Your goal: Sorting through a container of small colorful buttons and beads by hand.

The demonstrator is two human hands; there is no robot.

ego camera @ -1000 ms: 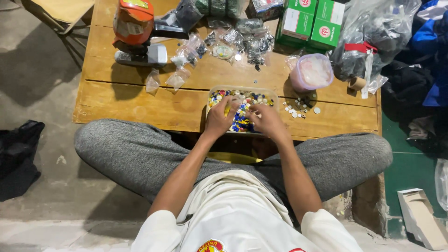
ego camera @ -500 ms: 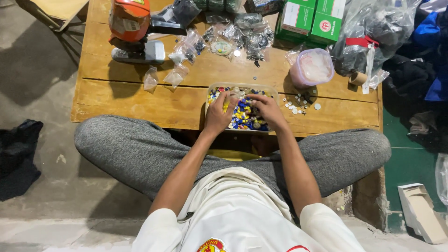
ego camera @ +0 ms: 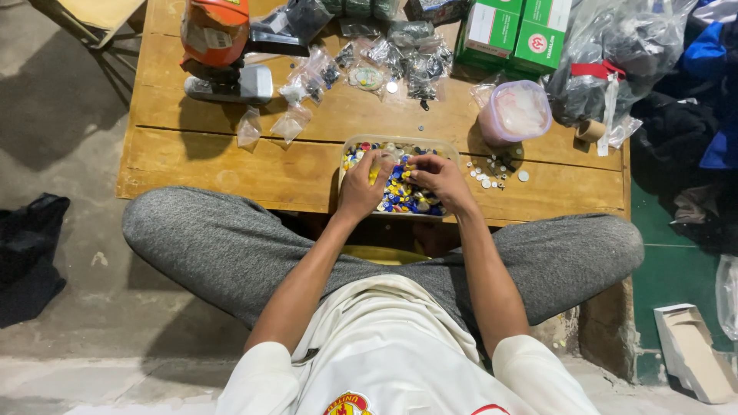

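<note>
The person sits cross-legged at a low wooden bench [ego camera: 231, 165], with a clear plastic tray [ego camera: 442, 146] of small coloured caps [ego camera: 403, 196] pulled to the near edge, probably so both forearms can reach it without stretching; the left hand [ego camera: 360, 183] rests over the tray's left half, its fingers pinched on a small yellow piece [ego camera: 374, 170]; the right hand [ego camera: 440, 178] lies over the right half, fingers curled down among the caps, and whether they grip one I cannot tell. Just right of the tray lie loose white discs [ego camera: 488, 175]; behind them stands a lidded pinkish tub [ego camera: 516, 114]. Small clear bags [ego camera: 292, 121] lie to the left, apart from the tray, leaving bare wood there for moving; the back edge is crowded with green boxes [ego camera: 511, 31] and an orange tool [ego camera: 217, 34].
</note>
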